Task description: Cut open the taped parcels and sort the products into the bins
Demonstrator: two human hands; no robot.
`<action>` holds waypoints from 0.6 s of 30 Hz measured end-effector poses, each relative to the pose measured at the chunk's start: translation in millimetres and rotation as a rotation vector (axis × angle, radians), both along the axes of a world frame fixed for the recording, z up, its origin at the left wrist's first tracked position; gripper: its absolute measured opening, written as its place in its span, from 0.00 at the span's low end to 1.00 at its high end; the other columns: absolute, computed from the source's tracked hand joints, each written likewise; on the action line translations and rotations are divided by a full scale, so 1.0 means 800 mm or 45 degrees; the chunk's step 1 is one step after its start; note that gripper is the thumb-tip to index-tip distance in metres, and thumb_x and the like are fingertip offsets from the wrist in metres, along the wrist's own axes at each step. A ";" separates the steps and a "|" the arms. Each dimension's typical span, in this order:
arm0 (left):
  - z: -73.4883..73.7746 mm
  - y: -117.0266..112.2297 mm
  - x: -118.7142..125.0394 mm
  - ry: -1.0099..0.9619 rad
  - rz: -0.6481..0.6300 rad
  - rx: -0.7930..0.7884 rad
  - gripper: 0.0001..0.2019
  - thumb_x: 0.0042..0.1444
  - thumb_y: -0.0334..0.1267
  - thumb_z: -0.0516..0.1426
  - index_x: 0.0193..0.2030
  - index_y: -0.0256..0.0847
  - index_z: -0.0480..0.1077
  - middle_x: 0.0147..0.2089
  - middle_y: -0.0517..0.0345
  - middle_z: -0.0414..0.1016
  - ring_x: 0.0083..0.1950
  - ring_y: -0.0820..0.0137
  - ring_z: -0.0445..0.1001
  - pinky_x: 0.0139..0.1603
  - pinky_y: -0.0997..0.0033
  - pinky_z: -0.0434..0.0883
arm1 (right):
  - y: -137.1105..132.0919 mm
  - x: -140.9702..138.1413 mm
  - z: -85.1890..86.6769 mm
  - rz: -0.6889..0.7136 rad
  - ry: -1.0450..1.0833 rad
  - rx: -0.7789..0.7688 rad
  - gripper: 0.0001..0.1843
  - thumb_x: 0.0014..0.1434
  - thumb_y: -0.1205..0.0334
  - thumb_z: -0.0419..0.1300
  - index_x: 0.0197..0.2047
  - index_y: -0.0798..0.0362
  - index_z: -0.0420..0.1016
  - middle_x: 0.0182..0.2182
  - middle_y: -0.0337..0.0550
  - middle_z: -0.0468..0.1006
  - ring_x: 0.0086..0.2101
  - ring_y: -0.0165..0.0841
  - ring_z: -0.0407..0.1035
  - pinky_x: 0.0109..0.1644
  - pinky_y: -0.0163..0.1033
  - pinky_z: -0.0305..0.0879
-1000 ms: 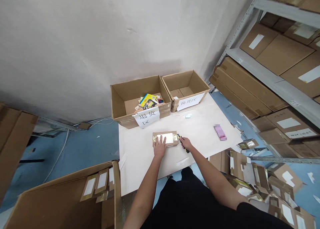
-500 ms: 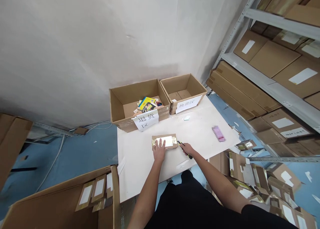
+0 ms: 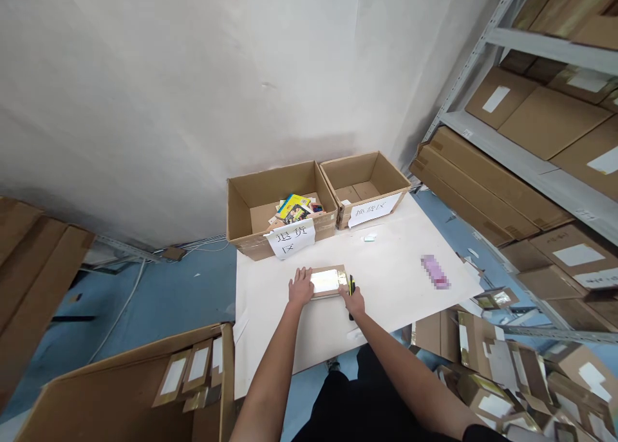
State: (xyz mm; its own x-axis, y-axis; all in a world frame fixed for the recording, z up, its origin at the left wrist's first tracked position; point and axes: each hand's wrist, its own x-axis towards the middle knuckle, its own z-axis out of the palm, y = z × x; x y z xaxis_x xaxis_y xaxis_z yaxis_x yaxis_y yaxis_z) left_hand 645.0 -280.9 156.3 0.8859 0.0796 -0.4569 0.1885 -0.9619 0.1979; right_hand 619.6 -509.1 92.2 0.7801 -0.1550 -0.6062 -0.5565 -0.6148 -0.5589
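A small flat cardboard parcel [image 3: 327,280] with a white label and shiny tape lies on the white table [image 3: 386,268]. My left hand [image 3: 300,287] rests on the parcel's left end, fingers stretched forward. My right hand [image 3: 355,298] is closed round a yellow and black utility knife [image 3: 351,287], right at the parcel's right end.
Two open cartons with paper signs stand at the table's far edge: the left carton [image 3: 251,204] holds colourful items, the right carton [image 3: 386,178] is smaller. A pink object [image 3: 435,271] lies to the right. Taped parcels [image 3: 487,371] lie heaped at lower right, shelving [image 3: 531,165] beyond, a big carton [image 3: 145,390] lower left.
My left hand slid from the parcel's top to its left end. My right hand with the knife moved in against the right end. The view shifted slightly.
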 end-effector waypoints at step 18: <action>-0.011 -0.063 -0.003 -0.050 -0.573 -0.137 0.46 0.55 0.24 0.59 0.78 0.55 0.51 0.84 0.56 0.40 0.83 0.57 0.39 0.74 0.54 0.59 | -0.025 -0.006 0.012 0.149 0.013 -0.117 0.35 0.61 0.31 0.61 0.56 0.53 0.68 0.51 0.59 0.82 0.53 0.51 0.78 0.51 0.45 0.71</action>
State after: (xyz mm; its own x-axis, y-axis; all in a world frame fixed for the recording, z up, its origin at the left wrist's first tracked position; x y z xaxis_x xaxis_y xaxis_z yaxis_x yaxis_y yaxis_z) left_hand 642.6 -331.1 147.5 0.8384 -0.3628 -0.4068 -0.2524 -0.9199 0.3000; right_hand 614.8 -529.1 101.8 0.7899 -0.1188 -0.6016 -0.4834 -0.7242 -0.4917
